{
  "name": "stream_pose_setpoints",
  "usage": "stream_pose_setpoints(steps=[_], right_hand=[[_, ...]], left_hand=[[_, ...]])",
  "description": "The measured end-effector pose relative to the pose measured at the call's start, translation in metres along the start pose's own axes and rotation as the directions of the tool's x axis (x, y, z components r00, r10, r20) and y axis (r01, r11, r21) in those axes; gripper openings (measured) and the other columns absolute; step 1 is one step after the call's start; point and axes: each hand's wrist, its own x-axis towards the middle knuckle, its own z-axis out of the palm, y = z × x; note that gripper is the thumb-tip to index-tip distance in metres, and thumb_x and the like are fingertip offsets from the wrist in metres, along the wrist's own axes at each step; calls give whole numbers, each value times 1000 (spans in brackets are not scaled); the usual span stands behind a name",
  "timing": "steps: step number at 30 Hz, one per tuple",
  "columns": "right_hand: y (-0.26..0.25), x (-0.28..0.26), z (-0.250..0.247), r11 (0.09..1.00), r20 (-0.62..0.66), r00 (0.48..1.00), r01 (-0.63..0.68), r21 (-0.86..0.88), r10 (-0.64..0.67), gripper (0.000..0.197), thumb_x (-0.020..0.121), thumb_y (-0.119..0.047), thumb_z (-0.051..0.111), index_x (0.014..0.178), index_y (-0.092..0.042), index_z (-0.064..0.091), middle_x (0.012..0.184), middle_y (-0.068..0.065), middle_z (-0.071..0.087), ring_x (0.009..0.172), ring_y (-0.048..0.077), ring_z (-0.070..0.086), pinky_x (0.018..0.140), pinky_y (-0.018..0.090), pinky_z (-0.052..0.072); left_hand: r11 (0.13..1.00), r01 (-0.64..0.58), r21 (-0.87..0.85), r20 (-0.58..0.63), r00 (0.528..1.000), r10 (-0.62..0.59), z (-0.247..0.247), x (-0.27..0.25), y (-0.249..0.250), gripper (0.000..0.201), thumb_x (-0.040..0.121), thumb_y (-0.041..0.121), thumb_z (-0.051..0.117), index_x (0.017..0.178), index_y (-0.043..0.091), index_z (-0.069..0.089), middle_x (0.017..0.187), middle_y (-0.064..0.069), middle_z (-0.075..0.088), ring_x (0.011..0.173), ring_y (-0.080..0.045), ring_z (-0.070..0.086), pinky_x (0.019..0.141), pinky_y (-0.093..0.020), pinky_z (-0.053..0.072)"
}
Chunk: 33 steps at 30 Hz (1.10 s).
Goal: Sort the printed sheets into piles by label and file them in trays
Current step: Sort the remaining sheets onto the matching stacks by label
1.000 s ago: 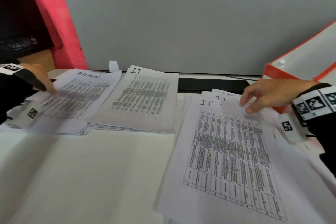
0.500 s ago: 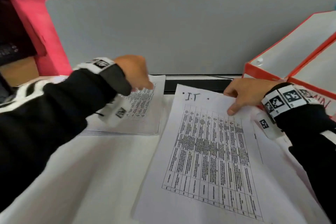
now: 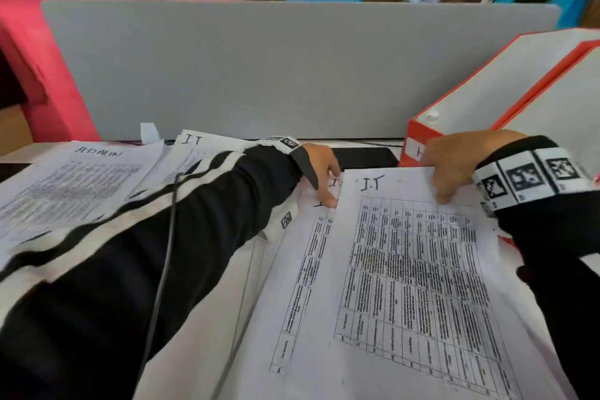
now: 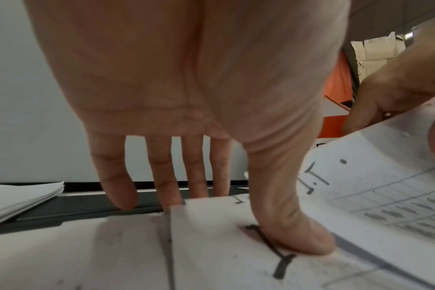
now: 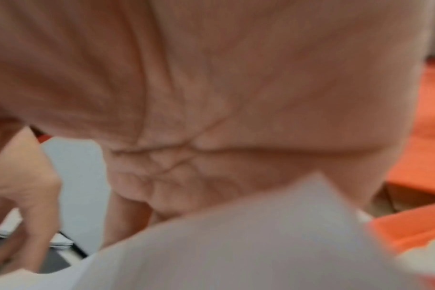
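Observation:
A printed sheet marked "I.T" lies on top of the unsorted stack at the right. My right hand pinches its top edge, thumb on top, and that edge curls up off the stack. My left hand reaches across with straight fingers. Its thumb presses on the sheet underneath, which also bears a handwritten label. An "ADMIN" pile and an "I.T" pile lie at the left, partly hidden by my left sleeve. The right wrist view is blurred: palm over paper.
Two orange-edged file trays lean at the back right, close behind my right hand. A grey partition closes off the back of the desk. A flat black object lies along its foot. White desk surface shows at the front.
My left hand has left the piles at the left and crossed over to the right stack, thumb down on it. My right hand now lifts the top edge of the I.T sheet.

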Motion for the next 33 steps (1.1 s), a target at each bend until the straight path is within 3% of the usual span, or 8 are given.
stream_pose_setpoints(steps=[4,8,13,19,22,26,29,33], right_hand=[[-17,7,13,992,-103,987,126,21,-123,64,81,-52,82,133,-19,64,131,-1,66,116,22,63,97,39,53],[-10,6,10,991,-174,978,128,49,-117,36,73,-44,87,90,-14,80,82,2,77,77,22,73,77,36,60],[-7,-3,7,998,-76,995,60,23,-58,27,77,-30,89,77,-10,72,73,0,69,68,19,65,63,28,49],[-34,-1,18,988,-106,984,148,35,-143,72,82,-44,82,145,-25,55,144,-5,57,127,23,57,106,37,48],[-53,4,28,970,-138,965,234,67,-223,48,81,-50,81,119,-26,66,120,-6,67,108,23,66,95,39,55],[-64,7,28,958,-102,961,266,107,-256,67,78,-54,83,132,-25,56,123,-11,59,105,14,60,85,33,51],[-62,8,28,945,-29,963,267,190,-267,63,71,-55,89,116,-27,55,109,-14,63,94,8,62,73,29,48],[-63,5,28,935,-6,953,300,190,-304,66,67,-46,94,121,-25,62,115,-11,69,103,14,68,92,41,57]], left_hand=[[1000,-11,-8,-77,997,11,0,-8,-6,73,66,46,92,127,18,66,110,9,67,92,-13,63,80,-20,46],[1000,-13,-16,-223,975,10,0,-18,-12,53,59,36,96,103,23,71,78,15,66,67,-6,62,53,-17,40],[998,55,-27,-290,955,-60,2,-32,-19,29,77,22,85,104,17,76,77,13,62,83,-15,65,72,-23,47],[995,47,-92,-342,937,-76,8,-39,-16,24,83,16,80,106,16,75,75,10,67,92,-19,70,80,-23,48],[992,24,-126,-351,934,-67,9,-40,-12,24,82,15,80,105,16,74,67,16,61,88,-18,68,81,-24,49],[991,7,-133,-372,927,-56,10,-40,-10,23,82,14,79,105,16,74,70,14,60,82,-15,63,76,-22,47],[987,6,-160,-372,926,-66,10,-38,-13,24,82,12,80,104,14,74,71,12,64,82,-16,65,79,-24,50],[978,7,-207,-373,924,-86,10,-38,-18,23,81,12,81,104,15,74,68,12,66,72,-9,63,65,-17,44]])
